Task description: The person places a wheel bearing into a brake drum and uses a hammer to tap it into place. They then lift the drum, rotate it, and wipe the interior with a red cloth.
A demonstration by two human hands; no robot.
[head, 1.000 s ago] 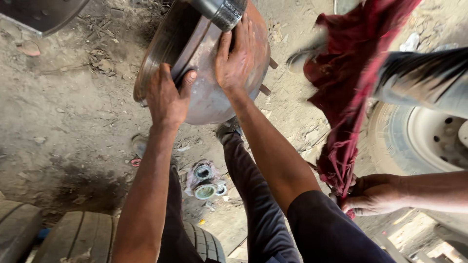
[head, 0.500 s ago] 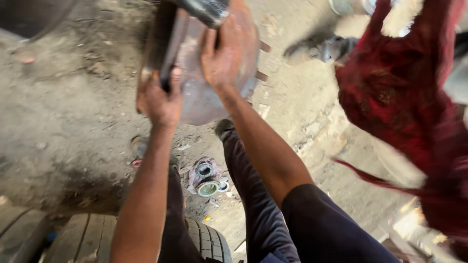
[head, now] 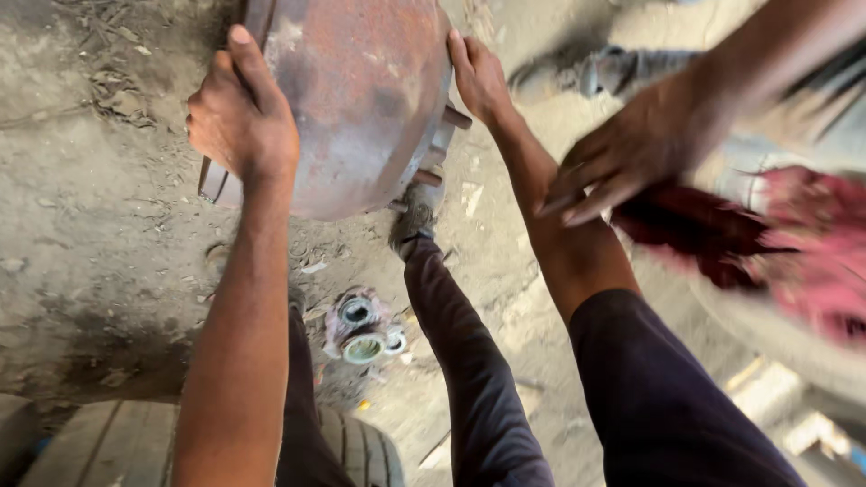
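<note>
Gripping a heavy, rust-brown brake drum (head: 361, 99) from both sides, the person holds it up off the dusty ground (head: 90, 234) in front of them. Nearest the camera lie the dark trouser legs and the tread of a tyre (head: 108, 446) at the bottom edge; between the knees a small cluster of greasy bearing rings (head: 363, 329) sits on the dirt. Above that, the left hand (head: 242, 122) is closed around the drum's left rim, fingers curled behind the edge and thumb laid up along its face. The right hand (head: 480, 79) is flatter, palm pressed to the right rim with the fingers spread and only lightly hooked, just above the studs (head: 442, 149) jutting from the drum's flange. To the right a co-worker's hand (head: 622, 158) sweeps in, blurred, half open, over a dark red rag (head: 722, 230); whether it grasps the cloth cannot be told. Farther off a shoe stands on the ground. The step in hand looks like lifting and steadying the drum; the next move would call for an even grip, since the weight seems to bear on the left.
</note>
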